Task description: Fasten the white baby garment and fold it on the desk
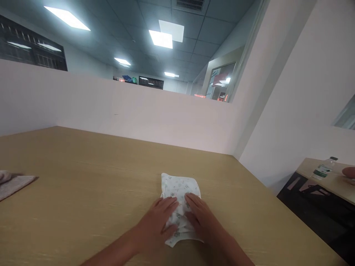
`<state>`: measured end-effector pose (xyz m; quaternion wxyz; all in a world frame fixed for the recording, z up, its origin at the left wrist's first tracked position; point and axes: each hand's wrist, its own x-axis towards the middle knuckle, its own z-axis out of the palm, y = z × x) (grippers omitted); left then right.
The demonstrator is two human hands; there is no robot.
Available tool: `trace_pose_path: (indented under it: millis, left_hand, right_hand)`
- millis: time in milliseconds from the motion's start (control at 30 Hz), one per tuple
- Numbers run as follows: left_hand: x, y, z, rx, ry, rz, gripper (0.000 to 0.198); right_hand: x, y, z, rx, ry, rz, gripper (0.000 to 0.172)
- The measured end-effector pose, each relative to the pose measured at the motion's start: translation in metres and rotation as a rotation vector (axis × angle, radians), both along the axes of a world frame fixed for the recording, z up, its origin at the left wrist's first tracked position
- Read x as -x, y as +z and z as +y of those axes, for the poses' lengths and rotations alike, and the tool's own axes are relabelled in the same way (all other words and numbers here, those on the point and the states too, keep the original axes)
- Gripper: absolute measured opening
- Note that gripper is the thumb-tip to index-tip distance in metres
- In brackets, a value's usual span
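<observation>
A small white cloth (pixel 180 184) with a fine printed pattern lies on the wooden table (pixel 111 159), folded or bunched in its middle. My left hand (pixel 156 221) rests on its left side, palm down, fingers apart and pointing forward and to the right. On the right side of the cloth lies my right hand (pixel 203 216), also palm down with its fingers extended. Both hands are open, and the cloth's printed middle shows between them. Its lower edge curves near my wrists.
A pinkish folded cloth (pixel 16 185) lies at the table's far left edge. A low white partition (pixel 138 114) borders the back. At the right, a separate table holds a clear bottle (pixel 324 169) near a partly visible reddish object (pixel 348 172).
</observation>
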<state>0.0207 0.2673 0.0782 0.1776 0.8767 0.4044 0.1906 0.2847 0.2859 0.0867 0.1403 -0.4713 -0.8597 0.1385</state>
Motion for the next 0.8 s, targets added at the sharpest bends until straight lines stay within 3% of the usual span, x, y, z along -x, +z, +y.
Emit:
trace_pose_path:
  millis: [133, 333, 467, 567, 667, 733, 800]
  left_hand:
    - [0.009, -0.003, -0.003, 0.069, -0.123, 0.127, 0.071]
    - [0.023, 0.005, -0.004, 0.093, -0.124, 0.194, 0.073]
    - [0.023, 0.005, 0.0, 0.161, -0.101, 0.174, 0.075]
    - [0.028, -0.004, 0.021, 0.128, 0.087, 0.088, 0.082]
    - [0.033, -0.019, 0.06, 0.143, 0.359, -0.025, 0.085]
    - [0.032, -0.027, 0.087, 0.155, 0.487, -0.088, 0.084]
    - [0.026, -0.032, 0.109, 0.131, 0.561, -0.151, 0.077]
  right_hand:
    - [0.001, 0.002, -0.018, 0.174, 0.004, -0.117, 0.07]
    - [0.001, 0.015, -0.031, 0.23, 0.084, -0.107, 0.079]
    - [-0.003, 0.009, -0.028, 0.29, 0.083, -0.015, 0.078]
    - [-0.01, -0.001, -0.007, 0.264, -0.037, 0.239, 0.072]
    - [-0.017, -0.007, 0.032, 0.069, -0.294, 0.575, 0.057]
    - [-0.019, -0.009, 0.061, 0.055, -0.45, 0.603, 0.044]
    - [-0.02, -0.009, 0.086, 0.142, -0.553, 0.565, 0.04]
